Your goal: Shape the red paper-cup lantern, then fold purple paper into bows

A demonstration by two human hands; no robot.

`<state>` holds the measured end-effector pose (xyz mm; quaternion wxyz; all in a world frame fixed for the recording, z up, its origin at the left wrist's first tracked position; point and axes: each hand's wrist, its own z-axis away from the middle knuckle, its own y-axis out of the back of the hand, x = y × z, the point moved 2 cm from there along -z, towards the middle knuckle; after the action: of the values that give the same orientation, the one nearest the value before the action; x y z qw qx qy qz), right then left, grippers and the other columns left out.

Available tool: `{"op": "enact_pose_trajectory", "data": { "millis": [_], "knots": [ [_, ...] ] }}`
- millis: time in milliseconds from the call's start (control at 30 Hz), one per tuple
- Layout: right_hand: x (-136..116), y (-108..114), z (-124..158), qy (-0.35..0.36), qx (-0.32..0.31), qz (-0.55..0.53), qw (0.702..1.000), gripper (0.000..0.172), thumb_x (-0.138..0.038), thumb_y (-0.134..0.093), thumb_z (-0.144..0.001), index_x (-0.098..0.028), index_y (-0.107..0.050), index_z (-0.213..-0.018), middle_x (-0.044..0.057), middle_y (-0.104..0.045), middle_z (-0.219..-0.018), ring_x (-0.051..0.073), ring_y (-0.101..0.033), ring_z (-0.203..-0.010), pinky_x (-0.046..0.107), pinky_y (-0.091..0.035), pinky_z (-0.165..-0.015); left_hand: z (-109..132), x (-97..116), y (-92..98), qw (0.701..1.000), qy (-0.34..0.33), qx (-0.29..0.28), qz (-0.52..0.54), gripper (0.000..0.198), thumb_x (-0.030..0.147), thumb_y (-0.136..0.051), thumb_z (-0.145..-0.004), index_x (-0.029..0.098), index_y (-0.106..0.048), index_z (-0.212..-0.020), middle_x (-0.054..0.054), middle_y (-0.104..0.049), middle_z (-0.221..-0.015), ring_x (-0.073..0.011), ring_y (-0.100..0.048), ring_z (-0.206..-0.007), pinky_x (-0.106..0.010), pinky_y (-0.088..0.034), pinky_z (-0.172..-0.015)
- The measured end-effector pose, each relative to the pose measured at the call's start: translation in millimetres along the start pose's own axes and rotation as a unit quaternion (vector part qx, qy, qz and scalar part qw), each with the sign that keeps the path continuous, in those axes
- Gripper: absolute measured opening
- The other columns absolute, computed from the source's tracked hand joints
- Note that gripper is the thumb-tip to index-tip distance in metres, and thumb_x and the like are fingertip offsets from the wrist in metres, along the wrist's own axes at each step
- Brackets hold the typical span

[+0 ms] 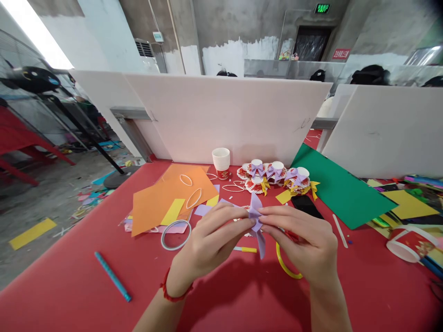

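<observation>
Both my hands meet above the red table, pinching a lilac paper bow (256,207) between their fingertips. My left hand (211,237) grips it from the left, and my right hand (304,237) from the right. Part of the bow is hidden by the fingers. Below it lies a yellow-ended stick-like tool (248,250), partly covered by my left hand. A yellow ring (284,266), perhaps a tape roll, sits under my right hand. Beyond my hands stand several small paper-cup crafts (256,169) with red-and-white frills and lilac or yellow bows.
Orange sheets (155,205) and a silver ring (166,243) lie left, with a teal pen (112,276) nearer. Stacked paper cups (221,161) stand before a white partition (221,115). Rightward are a black phone-like slab (307,206), a green sheet (346,196) and a tipped cup (410,244).
</observation>
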<state>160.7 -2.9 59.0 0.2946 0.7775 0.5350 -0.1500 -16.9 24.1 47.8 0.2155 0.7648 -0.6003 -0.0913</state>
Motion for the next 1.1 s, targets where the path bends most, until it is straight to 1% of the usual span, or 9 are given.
{"op": "enact_pose_trajectory", "data": {
  "millis": [133,200,333,500,667,800,867,967,1100],
  "knots": [
    [0.7,-2.1,-1.1,-0.067,0.035,-0.015,0.997,0.014,-0.009,-0.075,-0.078,-0.023,-0.076,-0.080,0.001,-0.081,-0.082,0.020,-0.077,-0.074,0.027,-0.064,-0.067,-0.1,3.4,-0.6,1.000,-0.014,-0.013,-0.024,0.019,0.001,-0.053,-0.094,0.012,-0.067,-0.102,-0.009,-0.072,-0.091,-0.0161,-0.064,-0.078,-0.030,-0.055,-0.068],
    [2.9,-3.6,-1.1,-0.089,0.040,-0.007,0.995,0.014,-0.009,-0.075,-0.078,-0.022,-0.076,-0.082,0.001,-0.080,-0.080,0.019,-0.077,-0.071,0.026,-0.064,-0.064,-0.5,6.0,-2.4,0.999,0.002,-0.020,-0.031,0.019,0.002,-0.054,-0.093,0.013,-0.067,-0.101,-0.007,-0.071,-0.088,-0.0159,-0.064,-0.077,-0.030,-0.054,-0.069],
    [6.3,-6.6,-0.1,-0.091,0.023,0.006,0.996,0.015,-0.010,-0.069,-0.082,-0.022,-0.077,-0.084,0.003,-0.080,-0.083,0.019,-0.076,-0.075,0.028,-0.063,-0.068,-0.6,9.5,-6.1,0.998,0.049,-0.029,-0.016,0.017,0.007,-0.054,-0.095,0.016,-0.068,-0.100,-0.004,-0.071,-0.084,-0.0161,-0.066,-0.079,-0.029,-0.055,-0.071],
    [6.0,-9.1,1.7,-0.117,0.034,-0.005,0.993,0.016,-0.009,-0.066,-0.082,-0.021,-0.076,-0.082,0.004,-0.079,-0.081,0.019,-0.075,-0.073,0.027,-0.062,-0.064,-2.3,10.5,-6.9,0.999,0.034,-0.026,-0.017,0.016,0.008,-0.052,-0.096,0.013,-0.067,-0.101,-0.007,-0.072,-0.086,-0.0171,-0.068,-0.084,-0.030,-0.056,-0.077],
    [5.7,-12.4,2.9,-0.152,0.040,-0.045,0.987,0.015,-0.009,-0.067,-0.081,-0.021,-0.075,-0.079,0.003,-0.078,-0.081,0.018,-0.074,-0.077,0.026,-0.060,-0.065,-6.5,12.8,-9.3,0.999,-0.012,-0.025,-0.034,0.017,0.005,-0.051,-0.096,0.012,-0.067,-0.098,-0.007,-0.073,-0.086,-0.0168,-0.069,-0.085,-0.031,-0.058,-0.079],
    [5.4,-13.5,2.0,-0.149,0.047,-0.039,0.987,0.013,-0.012,-0.066,-0.084,-0.022,-0.074,-0.081,0.004,-0.077,-0.082,0.019,-0.073,-0.078,0.028,-0.060,-0.067,-7.1,11.4,-8.7,0.999,0.034,0.006,-0.008,0.017,0.007,-0.054,-0.095,0.016,-0.068,-0.097,-0.006,-0.073,-0.087,-0.0160,-0.069,-0.081,-0.029,-0.058,-0.074],
    [5.5,-11.0,0.7,-0.134,0.039,-0.029,0.990,0.013,-0.014,-0.065,-0.086,-0.022,-0.075,-0.086,0.004,-0.078,-0.087,0.019,-0.074,-0.082,0.029,-0.061,-0.071,-4.8,10.0,-6.4,0.999,0.041,0.026,-0.018,0.019,0.006,-0.055,-0.094,0.018,-0.069,-0.097,-0.004,-0.072,-0.086,-0.0153,-0.068,-0.078,-0.029,-0.058,-0.072],
    [6.7,-3.4,-1.0,-0.110,0.004,-0.027,0.994,0.017,-0.015,-0.062,-0.089,-0.023,-0.076,-0.094,0.005,-0.079,-0.093,0.020,-0.074,-0.088,0.031,-0.062,-0.076,0.5,8.2,-2.2,0.998,0.016,0.038,-0.043,0.020,0.003,-0.056,-0.093,0.017,-0.070,-0.098,-0.005,-0.072,-0.089,-0.0153,-0.069,-0.079,-0.030,-0.060,-0.071],
    [9.6,3.6,-0.9,-0.106,-0.058,-0.059,0.991,0.024,-0.013,-0.064,-0.088,-0.026,-0.077,-0.103,0.004,-0.080,-0.100,0.021,-0.075,-0.093,0.030,-0.062,-0.076,4.0,5.4,2.0,0.996,0.017,0.059,-0.057,0.020,-0.001,-0.060,-0.088,0.016,-0.070,-0.095,-0.006,-0.071,-0.092,-0.0144,-0.069,-0.082,-0.027,-0.061,-0.072]
  ]
}}
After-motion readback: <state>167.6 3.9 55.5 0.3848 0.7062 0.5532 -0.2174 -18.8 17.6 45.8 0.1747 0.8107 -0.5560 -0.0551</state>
